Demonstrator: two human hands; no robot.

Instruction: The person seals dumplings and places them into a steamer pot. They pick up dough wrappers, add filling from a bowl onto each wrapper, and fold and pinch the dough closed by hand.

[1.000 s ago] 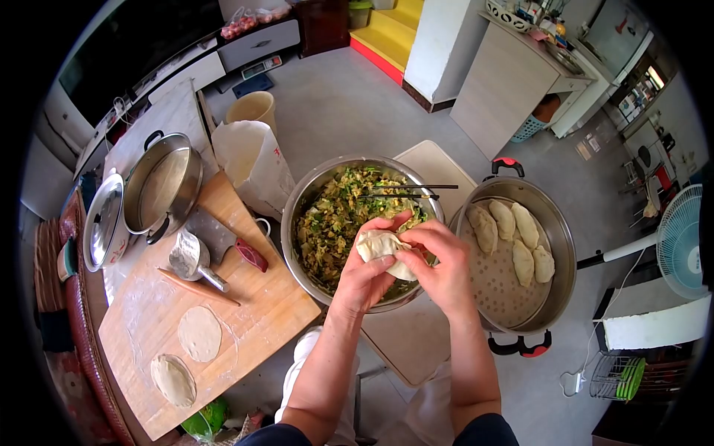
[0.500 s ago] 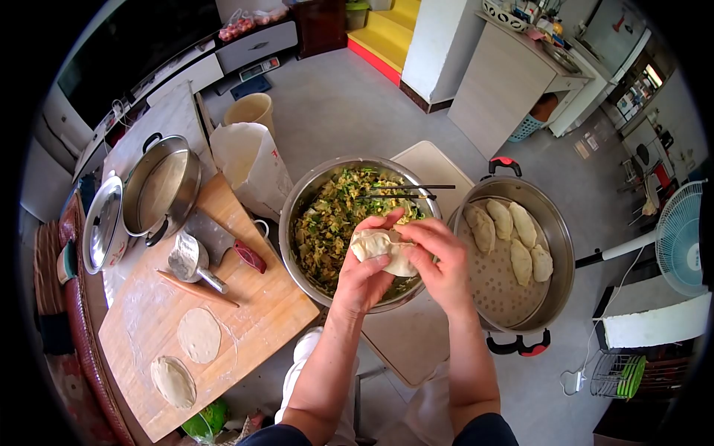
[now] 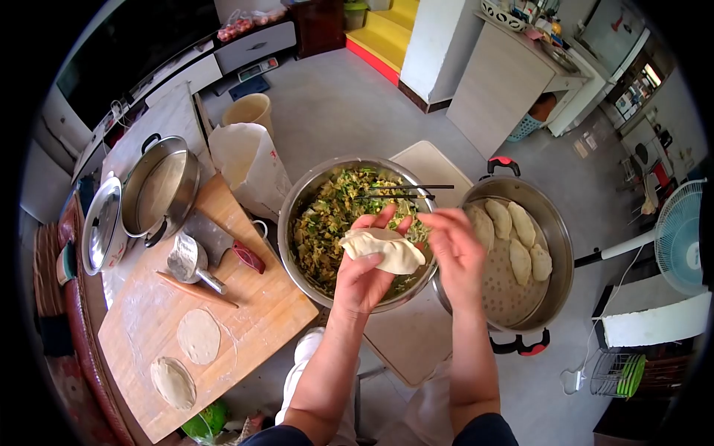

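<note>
**A soft dumpling above the filling bowl, with its seam the weak point**

Our left hand [image 3: 362, 284] pinches a plump dumpling [image 3: 383, 250] between the thumb in front and the fingers behind, above the near side of the steel bowl [image 3: 285, 241]. Our right hand [image 3: 461, 256] is just beside it, apart from the dough, its fingers loosely bent and parted; we see nothing in it.

The folded edge of the dumpling faces up. We cannot tell whether it is closed along its whole length, and we judge a thin or greasy spot there the likeliest place for a leak. If our left thumb presses too hard, the full belly could bulge and tear the dough. If we hold too lightly, the dumpling could slip into the chopped filling [image 3: 327, 215] below and get its outside wet.

The chopsticks [image 3: 435, 186] jut past the bowl's rim towards the wide pot [image 3: 563, 260]; a sleeve or wrist swinging across could catch them and flick filling out. In the pot, the finished dumplings [image 3: 520, 262] lie close together on a perforated tray [image 3: 497, 306], so soft skins that touch could stick and rip when lifted.

On the wooden board [image 3: 260, 308], the round wrapper [image 3: 199, 336] lies uncovered; its edge could dry and then refuse to seal. We judge the cleaver [image 3: 207, 232] well apart from our fingers.
</note>
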